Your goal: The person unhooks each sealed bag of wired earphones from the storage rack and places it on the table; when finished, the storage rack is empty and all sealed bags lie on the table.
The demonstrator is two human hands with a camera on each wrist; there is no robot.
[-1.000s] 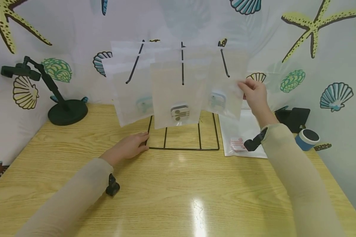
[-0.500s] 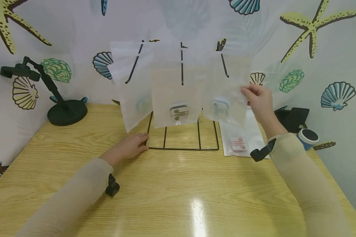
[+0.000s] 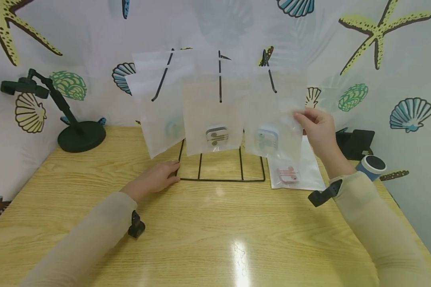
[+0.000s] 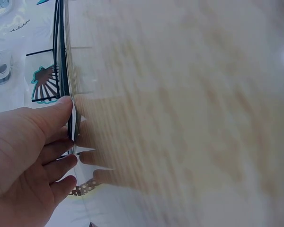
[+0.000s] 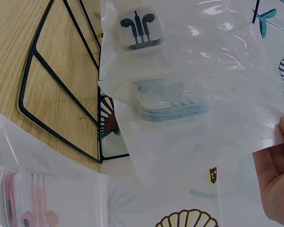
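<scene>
A black wire display rack [image 3: 220,180] stands on the table with several clear plastic bags hanging from its hooks. My left hand [image 3: 154,177] holds the left side of its base, thumb and fingertips at the wire. The right hand [image 3: 317,129] pinches the right edge of the right-hand bag [image 3: 283,119], between thumb and forefinger. Inside that bag is a case of pale blue earphones [image 5: 170,101]. The middle bag [image 3: 215,111] holds a case of dark earphones [image 5: 142,27]. A left bag [image 3: 158,119] hangs slanted, its contents a blurred pale blue case.
A bag with pink earphones [image 3: 288,175] lies flat on the wooden table [image 3: 201,231] right of the rack. Behind my right wrist are a black stand [image 3: 355,143] and a blue-and-white round container [image 3: 371,167]. A black lamp-like stand [image 3: 80,136] occupies the back left.
My right hand has moved right and down with the pinched bag edge, so the right bag hangs lower and farther right. The left bag has swung a little. The left hand stays put.
</scene>
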